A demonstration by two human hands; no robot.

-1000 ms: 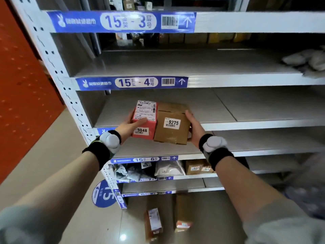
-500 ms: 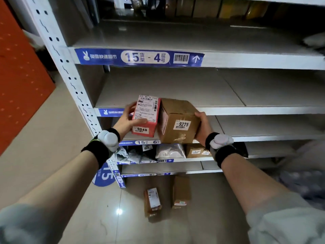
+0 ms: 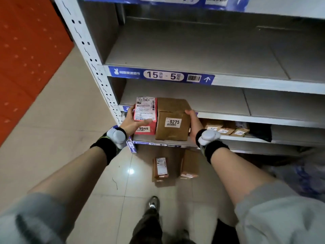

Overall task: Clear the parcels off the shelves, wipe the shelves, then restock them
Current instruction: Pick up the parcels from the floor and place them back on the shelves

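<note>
Red parcel (image 3: 145, 116) w/ tag 9048 and brown box (image 3: 173, 118) tagged 9275 sit pressed side by side, held in front of the shelf (image 3: 228, 101) below the 15-5 label (image 3: 161, 76). Left hand (image 3: 132, 122) grips the red one, thumb across its front; right hand (image 3: 193, 122) clamps the box's far side, fingers curled over its top edge. Both forearms reach fwd. Two more boxes (image 3: 173, 166) lie on the floor (image 3: 70, 138).

Both forearms outstretched, black-banded wrists level; left hand (image 3: 131, 120) and right hand (image 3: 193, 123) clasping inward, fingers curled.
</note>
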